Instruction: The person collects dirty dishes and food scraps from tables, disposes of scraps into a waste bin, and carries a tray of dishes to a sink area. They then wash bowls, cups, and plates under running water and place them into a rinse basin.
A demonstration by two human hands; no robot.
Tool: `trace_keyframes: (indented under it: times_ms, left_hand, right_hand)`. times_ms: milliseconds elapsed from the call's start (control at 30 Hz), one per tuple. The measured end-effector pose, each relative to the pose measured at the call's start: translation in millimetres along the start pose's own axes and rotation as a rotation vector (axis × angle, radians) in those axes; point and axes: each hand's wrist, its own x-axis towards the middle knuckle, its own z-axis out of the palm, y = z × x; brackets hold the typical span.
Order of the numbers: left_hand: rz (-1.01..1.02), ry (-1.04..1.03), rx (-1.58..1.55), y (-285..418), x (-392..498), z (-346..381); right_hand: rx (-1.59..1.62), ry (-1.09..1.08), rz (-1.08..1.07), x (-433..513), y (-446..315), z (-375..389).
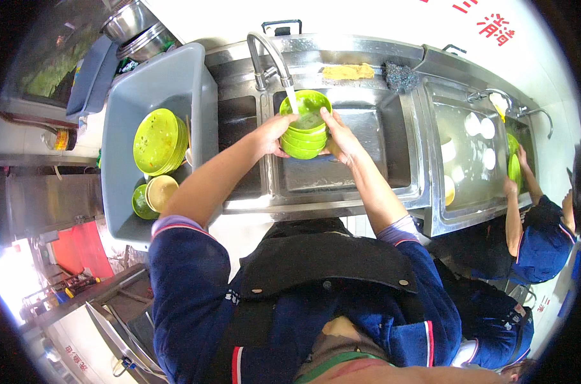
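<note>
Both my hands grip a stack of several green bowls (304,139) above the sink basin (333,175). My left hand (274,135) holds the stack's left side, its thumb at the rim. On the other side, my right hand (341,138) has its thumb over the top bowl's rim and its fingers around the outside. Water (291,100) runs from the curved metal faucet (270,53) into the top bowl, where some liquid shows. The undersides of the bowls are hidden.
Left of the sink, a grey plastic tub (115,115) holds stacked green plates (158,141) and yellow bowls (162,193). A yellow cloth (348,72) and a dark scouring pad (401,77) lie on the back ledge. At right, another person's hands (511,185) hold green dishes beside a water-filled sink (473,187).
</note>
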Motion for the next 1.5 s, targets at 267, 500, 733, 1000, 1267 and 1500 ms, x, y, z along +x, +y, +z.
trace_keyframes:
  times_ms: [267,500,733,1000,1267,1500]
  left_hand:
    - [0.246,-0.109,-0.404,-56.5,8.9,-3.0]
    - [0.332,-0.028,-0.481,-79.9,10.3,-10.3]
    - [0.351,-0.096,-0.429,-80.8,7.6,-20.9]
    - [0.308,-0.255,-0.356,-84.3,38.4,-26.1]
    - [0.293,-0.149,-0.295,-88.0,68.8,-8.3]
    - [0.291,-0.093,-0.271,-67.0,52.1,3.5]
  right_hand:
    - [-0.238,0.099,0.008,34.7,14.9,-14.9]
    - [-0.469,0.103,-0.043,65.0,25.8,-18.4]
    - [-0.601,0.094,-0.114,51.3,12.0,-12.4]
    - [-0.865,0.152,-0.276,54.5,16.2,-30.9]
    - [-0.907,0.163,-0.261,42.1,7.1,-33.6]
    - [-0.734,0.304,-0.209,47.7,11.2,-42.2]
